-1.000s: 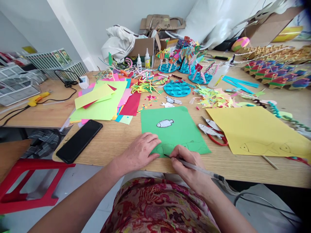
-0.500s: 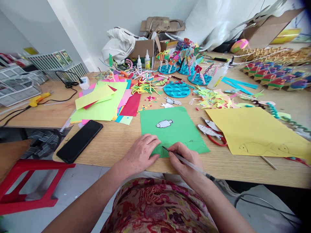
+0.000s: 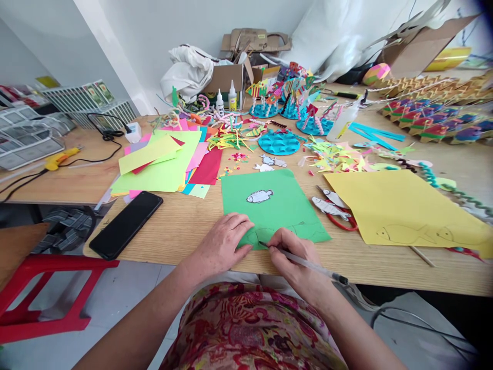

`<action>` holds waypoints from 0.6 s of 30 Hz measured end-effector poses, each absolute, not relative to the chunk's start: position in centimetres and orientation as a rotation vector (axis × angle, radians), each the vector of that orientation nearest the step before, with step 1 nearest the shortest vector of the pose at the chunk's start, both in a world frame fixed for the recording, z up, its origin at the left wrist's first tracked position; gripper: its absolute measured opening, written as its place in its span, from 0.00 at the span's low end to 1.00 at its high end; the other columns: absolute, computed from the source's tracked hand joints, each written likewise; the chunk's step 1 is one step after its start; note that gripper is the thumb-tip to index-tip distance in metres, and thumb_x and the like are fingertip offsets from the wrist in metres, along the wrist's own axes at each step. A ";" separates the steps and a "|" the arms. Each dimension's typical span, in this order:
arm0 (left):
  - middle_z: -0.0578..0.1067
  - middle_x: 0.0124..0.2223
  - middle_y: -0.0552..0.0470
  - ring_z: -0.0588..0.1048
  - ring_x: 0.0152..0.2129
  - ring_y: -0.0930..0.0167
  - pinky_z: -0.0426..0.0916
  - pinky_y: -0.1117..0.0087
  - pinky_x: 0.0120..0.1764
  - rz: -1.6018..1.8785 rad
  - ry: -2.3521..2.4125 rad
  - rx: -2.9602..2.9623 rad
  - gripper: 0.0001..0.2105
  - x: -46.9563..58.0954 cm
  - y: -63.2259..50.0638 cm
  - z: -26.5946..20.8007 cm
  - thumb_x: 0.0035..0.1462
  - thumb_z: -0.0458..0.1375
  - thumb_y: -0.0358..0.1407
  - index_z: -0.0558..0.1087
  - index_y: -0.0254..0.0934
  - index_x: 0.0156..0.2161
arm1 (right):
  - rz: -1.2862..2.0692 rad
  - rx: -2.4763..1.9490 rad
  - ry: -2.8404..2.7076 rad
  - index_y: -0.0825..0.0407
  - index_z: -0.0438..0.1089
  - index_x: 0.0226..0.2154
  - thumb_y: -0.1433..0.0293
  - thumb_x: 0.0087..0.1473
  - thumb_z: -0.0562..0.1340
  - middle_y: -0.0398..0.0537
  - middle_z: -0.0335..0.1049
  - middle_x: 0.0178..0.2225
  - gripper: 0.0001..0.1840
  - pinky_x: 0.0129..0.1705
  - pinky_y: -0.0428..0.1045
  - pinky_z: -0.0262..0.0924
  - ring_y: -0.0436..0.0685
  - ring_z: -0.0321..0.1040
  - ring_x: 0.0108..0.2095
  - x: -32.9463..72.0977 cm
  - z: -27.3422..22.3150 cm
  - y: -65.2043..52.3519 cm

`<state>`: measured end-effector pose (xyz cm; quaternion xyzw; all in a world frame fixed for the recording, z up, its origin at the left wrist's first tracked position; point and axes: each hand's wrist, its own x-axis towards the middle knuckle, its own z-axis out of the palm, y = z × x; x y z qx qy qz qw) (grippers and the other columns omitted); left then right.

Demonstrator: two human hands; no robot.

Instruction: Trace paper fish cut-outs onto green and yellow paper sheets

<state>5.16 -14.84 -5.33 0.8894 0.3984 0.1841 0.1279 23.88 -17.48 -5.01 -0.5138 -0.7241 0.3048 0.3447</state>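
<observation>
My right hand (image 3: 293,257) grips a pen (image 3: 308,264), its tip on the lower part of a green sheet of paper (image 3: 285,213). Faint fish outlines run along that sheet's near edge. My left hand (image 3: 226,239) lies flat over the sheet's lower left corner, fingers stretched out. A white paper fish cutout (image 3: 259,196) rests on the upper middle of the green sheet. To the right, two more fish cutouts (image 3: 330,207) lie on red-handled scissors (image 3: 346,224). Beside them is a yellow sheet (image 3: 404,203) with fish drawn in outline.
At the left lies a black phone (image 3: 126,224), with a stack of coloured paper (image 3: 157,169) behind it. Paper scraps (image 3: 339,155), a blue scalloped disc (image 3: 279,142), glue bottles (image 3: 232,97) and finished fish crafts (image 3: 292,92) fill the back. A red stool (image 3: 88,293) stands below.
The pen tip and my right hand have shifted slightly to the right and down along the green sheet. My left hand stays in place on the paper.
</observation>
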 end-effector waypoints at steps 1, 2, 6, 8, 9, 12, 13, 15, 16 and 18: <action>0.66 0.49 0.45 0.63 0.48 0.63 0.62 0.59 0.52 0.535 1.159 2.586 0.16 5.2 -14.8 -5.4 0.56 0.56 0.33 0.64 0.33 0.50 | 0.802 -1.333 -1.882 0.50 0.57 0.22 0.73 0.46 0.51 0.35 0.53 0.15 0.05 0.20 0.43 0.45 0.48 0.51 0.17 23.9 -4.9 -17.5; 0.66 0.49 0.44 0.63 0.49 0.63 0.62 0.59 0.52 0.534 1.160 2.585 0.16 5.1 -14.8 -5.4 0.56 0.56 0.33 0.64 0.33 0.50 | 0.809 -1.330 -1.884 0.50 0.57 0.22 0.73 0.45 0.51 0.36 0.54 0.15 0.05 0.20 0.43 0.45 0.48 0.51 0.17 23.9 -4.8 -17.5; 0.66 0.50 0.44 0.63 0.49 0.63 0.61 0.59 0.52 0.529 1.162 2.585 0.16 5.1 -14.9 -5.4 0.56 0.56 0.33 0.64 0.34 0.50 | 0.833 -1.317 -1.889 0.50 0.57 0.21 0.74 0.44 0.51 0.36 0.55 0.16 0.05 0.20 0.44 0.45 0.48 0.51 0.17 24.0 -4.5 -17.4; 0.66 0.50 0.45 0.63 0.49 0.63 0.62 0.59 0.52 0.526 1.162 2.583 0.16 5.1 -14.9 -5.4 0.56 0.56 0.33 0.64 0.34 0.50 | 0.838 -1.323 -1.880 0.50 0.58 0.21 0.73 0.45 0.51 0.36 0.55 0.15 0.05 0.19 0.43 0.45 0.48 0.51 0.17 24.0 -4.5 -17.4; 0.66 0.50 0.45 0.63 0.48 0.63 0.62 0.59 0.52 0.526 1.165 2.581 0.16 5.1 -14.9 -5.4 0.56 0.56 0.33 0.64 0.34 0.50 | 0.834 -1.332 -1.869 0.50 0.58 0.21 0.73 0.46 0.51 0.36 0.55 0.15 0.05 0.19 0.43 0.45 0.48 0.52 0.17 24.0 -4.6 -17.4; 0.66 0.49 0.45 0.63 0.48 0.63 0.62 0.59 0.52 0.522 1.175 2.584 0.16 5.2 -14.9 -5.3 0.55 0.57 0.32 0.64 0.33 0.50 | 0.799 -1.347 -1.833 0.50 0.59 0.24 0.71 0.49 0.52 0.36 0.57 0.15 0.05 0.19 0.43 0.46 0.48 0.53 0.17 23.9 -5.1 -17.3; 0.66 0.50 0.45 0.63 0.48 0.63 0.61 0.60 0.52 0.521 1.177 2.587 0.17 5.2 -14.9 -5.4 0.55 0.57 0.32 0.64 0.33 0.50 | 0.783 -1.346 -1.831 0.50 0.60 0.25 0.70 0.50 0.53 0.36 0.57 0.16 0.05 0.19 0.43 0.46 0.48 0.53 0.17 23.9 -5.3 -17.3; 0.66 0.50 0.45 0.63 0.49 0.63 0.61 0.60 0.53 0.520 1.178 2.593 0.17 5.2 -14.8 -5.4 0.55 0.57 0.31 0.64 0.32 0.50 | 0.753 -1.342 -1.850 0.50 0.61 0.26 0.70 0.51 0.53 0.36 0.60 0.16 0.04 0.20 0.43 0.46 0.48 0.55 0.17 23.8 -5.5 -17.2; 0.66 0.50 0.45 0.63 0.49 0.63 0.61 0.60 0.53 0.519 1.178 2.594 0.17 5.2 -14.8 -5.4 0.54 0.57 0.31 0.64 0.32 0.50 | 0.742 -1.343 -1.864 0.50 0.61 0.27 0.70 0.51 0.53 0.36 0.61 0.17 0.04 0.20 0.43 0.46 0.48 0.55 0.17 23.7 -5.6 -17.1; 0.66 0.50 0.45 0.63 0.49 0.63 0.61 0.59 0.53 0.521 1.180 2.595 0.17 5.2 -14.8 -5.4 0.55 0.57 0.31 0.64 0.33 0.50 | 0.727 -1.356 -1.886 0.50 0.61 0.27 0.71 0.51 0.53 0.37 0.62 0.17 0.04 0.20 0.43 0.47 0.48 0.56 0.17 23.6 -5.7 -17.0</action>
